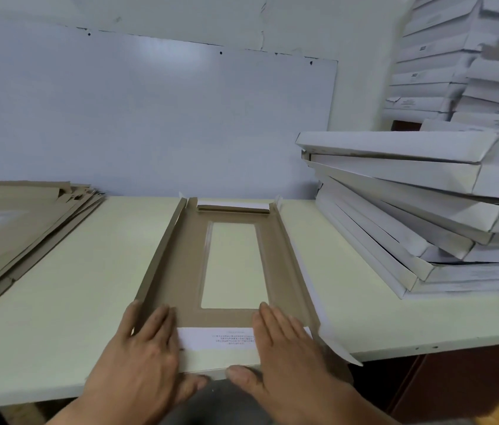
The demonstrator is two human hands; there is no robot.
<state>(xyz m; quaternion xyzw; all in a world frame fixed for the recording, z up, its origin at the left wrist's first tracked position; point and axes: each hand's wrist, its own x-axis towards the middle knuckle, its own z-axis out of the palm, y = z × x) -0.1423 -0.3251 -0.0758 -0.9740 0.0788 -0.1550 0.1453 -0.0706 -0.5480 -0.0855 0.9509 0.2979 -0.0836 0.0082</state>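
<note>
A flat brown cardboard box blank (pixel 186 271) with a rectangular window cut in its middle lies lengthwise on the pale table (pixel 88 271). Its long side flaps stand partly raised and its far end flap (pixel 232 207) is folded over, white side up. The near end flap (pixel 217 338), white with small print, is folded back onto the blank. My left hand (pixel 147 354) presses flat on the flap's left part, fingers straight. My right hand (pixel 285 348) presses flat on its right part, thumb at the table's front edge.
A stack of flat brown blanks (pixel 27 216) lies at the left. A leaning pile of folded white boxes (pixel 410 210) fills the right of the table, with more white boxes (pixel 456 65) stacked behind. A whiteboard (pixel 150 118) lines the wall beyond.
</note>
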